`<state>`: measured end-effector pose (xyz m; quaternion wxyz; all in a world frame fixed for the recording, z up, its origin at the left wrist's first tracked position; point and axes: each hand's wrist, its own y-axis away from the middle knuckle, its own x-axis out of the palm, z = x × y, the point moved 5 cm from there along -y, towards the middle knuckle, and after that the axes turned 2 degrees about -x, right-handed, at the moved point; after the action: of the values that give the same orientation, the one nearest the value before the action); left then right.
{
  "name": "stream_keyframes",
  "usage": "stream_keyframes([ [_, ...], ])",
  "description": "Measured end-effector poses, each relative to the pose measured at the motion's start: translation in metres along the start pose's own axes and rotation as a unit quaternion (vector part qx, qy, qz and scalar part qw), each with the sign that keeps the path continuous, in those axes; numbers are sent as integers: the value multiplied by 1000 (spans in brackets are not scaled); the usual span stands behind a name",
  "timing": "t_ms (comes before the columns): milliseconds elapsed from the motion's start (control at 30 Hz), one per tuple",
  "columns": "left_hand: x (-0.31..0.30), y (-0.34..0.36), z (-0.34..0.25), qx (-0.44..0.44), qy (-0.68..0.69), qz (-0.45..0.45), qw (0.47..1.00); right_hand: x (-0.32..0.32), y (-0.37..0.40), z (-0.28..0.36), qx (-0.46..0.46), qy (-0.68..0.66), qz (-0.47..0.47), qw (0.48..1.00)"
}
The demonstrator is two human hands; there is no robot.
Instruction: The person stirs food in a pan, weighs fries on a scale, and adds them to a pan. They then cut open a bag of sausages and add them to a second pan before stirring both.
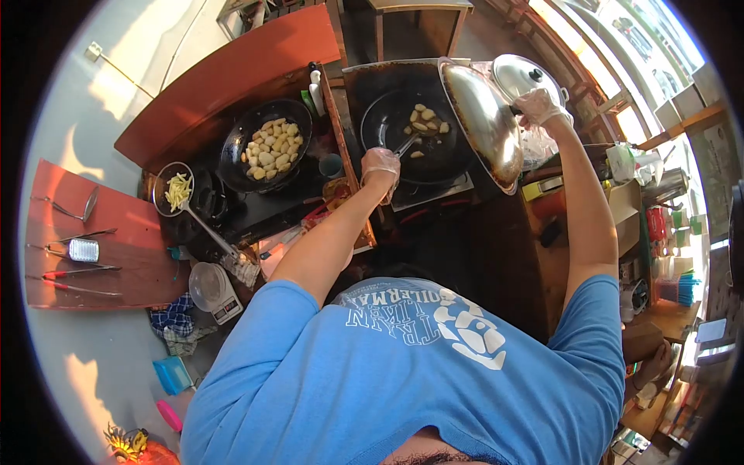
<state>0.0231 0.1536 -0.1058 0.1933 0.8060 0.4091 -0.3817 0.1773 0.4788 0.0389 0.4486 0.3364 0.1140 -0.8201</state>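
Observation:
My left hand (380, 164), in a clear plastic glove, is closed around the handle of a metal spatula (408, 142). The spatula's blade reaches into a dark wok (380, 122), beside several pale yellow food pieces (426, 116). With my right hand (540, 107), also gloved, I grip the knob of a large metal lid (482, 116). The lid is tilted up at the wok's right side, its browned rim showing. Behind my right hand is a second silvery lid (527, 75) with a black knob.
A second dark wok (232, 163) full of pale pieces sits on the left. Near it, a long-handled strainer (172, 188) holds pale strips. Tongs (81, 271) and a grater (84, 249) hang on a red panel. A kitchen scale (226, 308) is at lower left.

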Motion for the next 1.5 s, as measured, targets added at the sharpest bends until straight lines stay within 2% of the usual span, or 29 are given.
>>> stream_keyframes([
  [33,0,-1,2,-26,73,-8,997,-1,4,2,3,-9,-5,1000],
  [100,12,-17,18,-31,13,-80,996,-1,4,5,18,0,-10,1000],
  [133,10,-16,18,-31,14,-81,996,-2,4,6,17,1,-10,1000],
  [300,0,-2,7,29,45,-63,997,-2,5,6,-2,-17,-10,1000],
  [400,2,10,8,-6,98,-23,995,-1,6,7,8,-16,-13,1000],
  [467,-1,21,9,-3,105,-13,994,1,4,6,-1,-11,13,1000],
  [533,-2,33,16,0,111,-3,994,1,8,12,15,-15,-8,1000],
  [600,-4,44,21,-3,173,27,984,2,8,9,14,-31,2,999],
  [667,-15,58,24,26,162,18,986,2,8,13,-15,-11,14,1000],
  [800,-47,85,15,76,133,-7,988,5,-3,4,-4,35,10,999],
  [933,-56,96,15,57,130,26,990,7,-1,5,-14,-3,12,1000],
  [1000,-58,99,14,117,83,14,990,8,3,10,-6,4,3,1000],
  [1033,-59,99,15,117,84,14,989,9,6,14,-6,4,2,1000],
  [1133,-64,103,11,134,45,38,989,11,8,21,-21,51,-8,998],
  [1200,-73,109,4,176,68,6,982,14,5,22,-45,114,15,992],
  [1333,-70,108,8,172,56,6,983,14,12,24,-5,73,-4,997],
  [1433,-69,107,7,181,25,13,983,10,-3,-1,11,53,5,999],
  [1467,-71,106,8,167,61,5,984,8,-18,-16,-101,148,29,983],
  [1500,-72,106,9,152,97,-2,984,10,-20,-22,-155,195,42,968],
])
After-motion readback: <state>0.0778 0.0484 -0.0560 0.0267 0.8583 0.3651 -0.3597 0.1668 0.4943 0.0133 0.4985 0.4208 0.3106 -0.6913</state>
